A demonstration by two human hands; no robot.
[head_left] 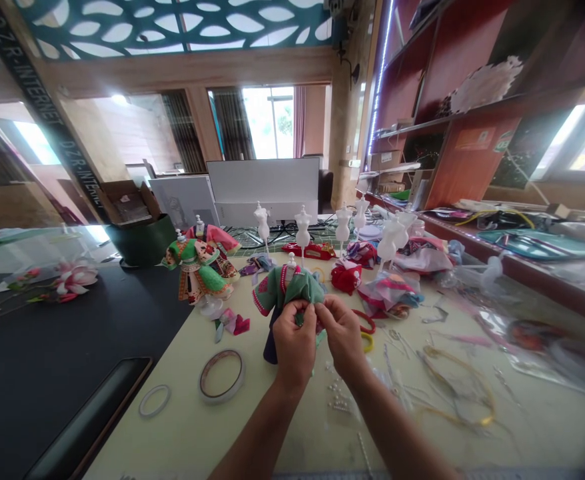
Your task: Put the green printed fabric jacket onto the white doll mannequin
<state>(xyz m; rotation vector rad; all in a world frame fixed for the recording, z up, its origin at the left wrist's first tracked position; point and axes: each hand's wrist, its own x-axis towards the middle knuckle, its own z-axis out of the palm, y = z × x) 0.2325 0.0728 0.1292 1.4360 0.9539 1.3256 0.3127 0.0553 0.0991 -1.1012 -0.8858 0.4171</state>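
Observation:
My left hand (292, 340) and my right hand (340, 331) pinch the front of a green miniature jacket (287, 287) with pink trim, dressed on a small white mannequin stand. A dark navy skirt (271, 343) hangs below the jacket. My fingers hide the jacket's front edge and whatever lies between them. Just below my right wrist, small loose pearl beads (339, 400) lie on the pale yellow tabletop (267, 433). To the left, a clear tape roll (221, 376) stands apart from my hands.
A fully dressed doll mannequin (198, 270) stands left of my hands. Bare white mannequins (302, 227) and heaped fabric scraps (387, 293) crowd the far side. Wire and plastic packets (522, 337) spread right. A black table (72, 333) adjoins at left, and shelves (447, 120) rise right.

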